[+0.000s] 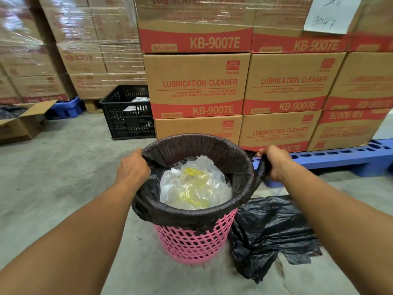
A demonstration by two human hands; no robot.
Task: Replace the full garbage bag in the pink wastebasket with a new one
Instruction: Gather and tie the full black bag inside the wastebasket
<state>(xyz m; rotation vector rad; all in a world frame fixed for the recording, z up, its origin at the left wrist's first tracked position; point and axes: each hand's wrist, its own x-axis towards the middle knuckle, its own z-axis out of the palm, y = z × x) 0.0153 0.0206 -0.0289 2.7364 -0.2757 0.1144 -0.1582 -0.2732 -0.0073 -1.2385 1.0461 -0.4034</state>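
An open brown cardboard box (20, 122) sits on the grey concrete floor (63, 167) at far left, with a black slatted plastic crate (129, 112) beyond it. The left hand (133, 168) pinches the black garbage bag (191, 213) at the left rim of the pink perforated plastic wastebasket (194, 239), which stands upright on the floor at centre. Crumpled clear plastic (195, 184) fills the bag. The right hand (275, 161) is closed on a gathered fold of the bag just outside the right rim. A loose black plastic bag (270, 233) lies on the floor, touching the wastebasket's right side. Stacked cartons (197, 84) rest on a blue pallet (344, 158) behind.
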